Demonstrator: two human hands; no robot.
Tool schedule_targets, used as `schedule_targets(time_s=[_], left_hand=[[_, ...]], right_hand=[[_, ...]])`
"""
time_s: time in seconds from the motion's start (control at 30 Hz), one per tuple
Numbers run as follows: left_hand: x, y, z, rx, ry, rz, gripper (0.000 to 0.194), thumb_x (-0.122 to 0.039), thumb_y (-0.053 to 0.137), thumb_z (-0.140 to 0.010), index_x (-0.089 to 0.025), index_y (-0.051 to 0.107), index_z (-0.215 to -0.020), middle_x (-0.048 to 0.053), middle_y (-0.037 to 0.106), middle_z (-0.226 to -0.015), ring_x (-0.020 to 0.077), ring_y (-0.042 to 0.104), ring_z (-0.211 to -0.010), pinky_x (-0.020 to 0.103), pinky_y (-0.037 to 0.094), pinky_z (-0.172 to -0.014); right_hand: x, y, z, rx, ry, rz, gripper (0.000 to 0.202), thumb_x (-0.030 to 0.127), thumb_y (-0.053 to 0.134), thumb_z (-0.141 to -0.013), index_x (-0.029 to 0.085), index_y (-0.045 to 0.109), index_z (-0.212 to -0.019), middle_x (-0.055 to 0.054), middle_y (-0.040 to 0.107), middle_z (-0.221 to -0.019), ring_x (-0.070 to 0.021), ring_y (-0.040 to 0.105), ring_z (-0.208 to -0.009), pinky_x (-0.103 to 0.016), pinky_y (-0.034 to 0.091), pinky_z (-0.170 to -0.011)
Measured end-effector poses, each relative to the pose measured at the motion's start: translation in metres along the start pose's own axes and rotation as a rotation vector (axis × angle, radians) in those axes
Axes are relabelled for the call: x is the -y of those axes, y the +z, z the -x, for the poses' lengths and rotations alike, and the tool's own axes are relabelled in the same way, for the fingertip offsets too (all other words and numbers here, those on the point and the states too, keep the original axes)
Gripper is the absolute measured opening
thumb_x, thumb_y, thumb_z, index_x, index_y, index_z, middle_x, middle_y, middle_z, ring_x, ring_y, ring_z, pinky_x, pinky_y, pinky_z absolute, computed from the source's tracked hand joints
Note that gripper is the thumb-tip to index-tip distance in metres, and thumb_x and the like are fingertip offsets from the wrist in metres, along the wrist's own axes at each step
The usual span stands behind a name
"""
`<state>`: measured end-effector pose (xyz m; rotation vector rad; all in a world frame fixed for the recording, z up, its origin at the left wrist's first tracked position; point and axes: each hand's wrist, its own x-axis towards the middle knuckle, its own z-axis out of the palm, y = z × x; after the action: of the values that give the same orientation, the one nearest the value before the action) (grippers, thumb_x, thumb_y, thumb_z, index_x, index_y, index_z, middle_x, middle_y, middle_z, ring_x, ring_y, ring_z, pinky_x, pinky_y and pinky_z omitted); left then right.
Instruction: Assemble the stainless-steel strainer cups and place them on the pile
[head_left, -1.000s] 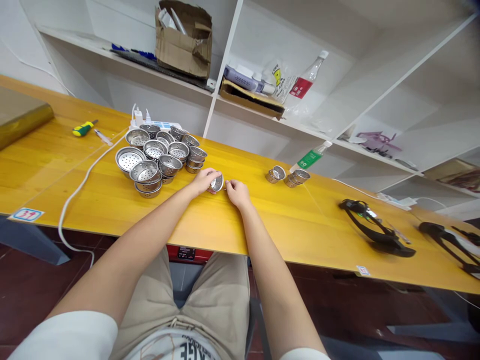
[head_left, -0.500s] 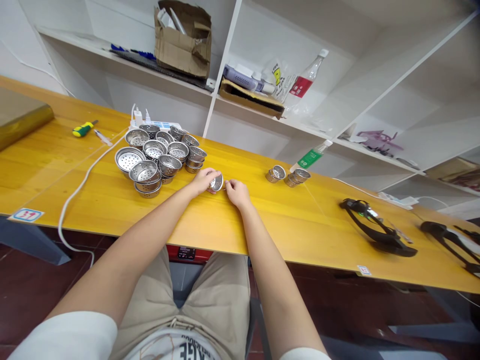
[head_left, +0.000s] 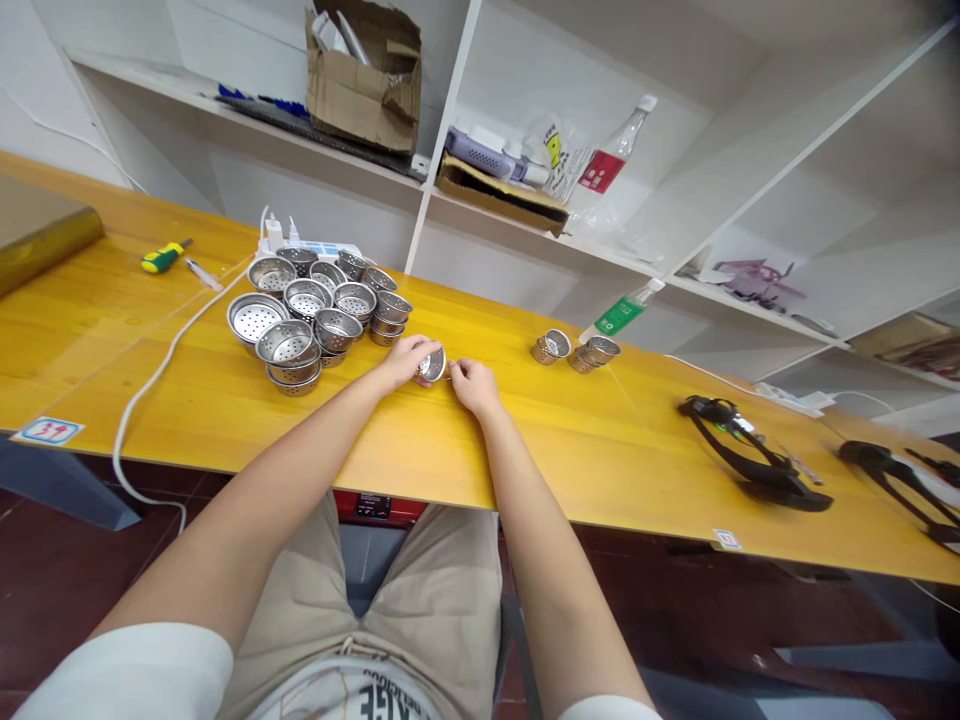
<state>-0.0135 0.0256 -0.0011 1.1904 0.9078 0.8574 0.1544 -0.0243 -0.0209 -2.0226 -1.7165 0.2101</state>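
From where I stand, the person's left hand (head_left: 411, 362) is clamped on a small round silver cup of perforated metal (head_left: 435, 364), tipped on the long yellow wooden worktop (head_left: 600, 470), roughly midway between its front and back edges. The cup's open mouth leans toward the right hand (head_left: 474, 385), which waits just beside the rim with thumb and fingertips bunched close; I can't tell whether they pinch anything.

On the hands' left, a crowded cluster of perforated silver metal cups (head_left: 287, 343) reaches back to a white power strip (head_left: 334, 249) near the rear edge; its nearest stack stands just beside the left hand, so room on that side is tight. There's more room on the right: a broad stretch of wood runs to 2 short stacks of silver metal cups (head_left: 595, 354) near the back edge, beside a clear bottle with a green label (head_left: 619, 316). Toward the front edge, wood lies open between the 2 forearms. A white cable (head_left: 161, 380) hangs over that edge farther left, and a curved black headset (head_left: 757, 470) lies well to the right.
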Motion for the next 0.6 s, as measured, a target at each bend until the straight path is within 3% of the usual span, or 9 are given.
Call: schedule_targets(time_s=[0.6], left_hand=[[0.0018,-0.0009,-0.0016,0.013,0.016,0.015,0.017,-0.034,0.069,-0.091,-0.017,0.065,-0.094,0.001,0.064,-0.078,0.0153,0.065,-0.065,0.026,0.059,-0.052]], right_hand=[[0.0000,0.0003,0.0004,0.005,0.004,-0.006,0.035,0.039,0.049,-0.103,0.021,0.068,-0.080,-0.006,0.073,-0.082,-0.0195,0.057,-0.075,-0.029,0.031,-0.066]])
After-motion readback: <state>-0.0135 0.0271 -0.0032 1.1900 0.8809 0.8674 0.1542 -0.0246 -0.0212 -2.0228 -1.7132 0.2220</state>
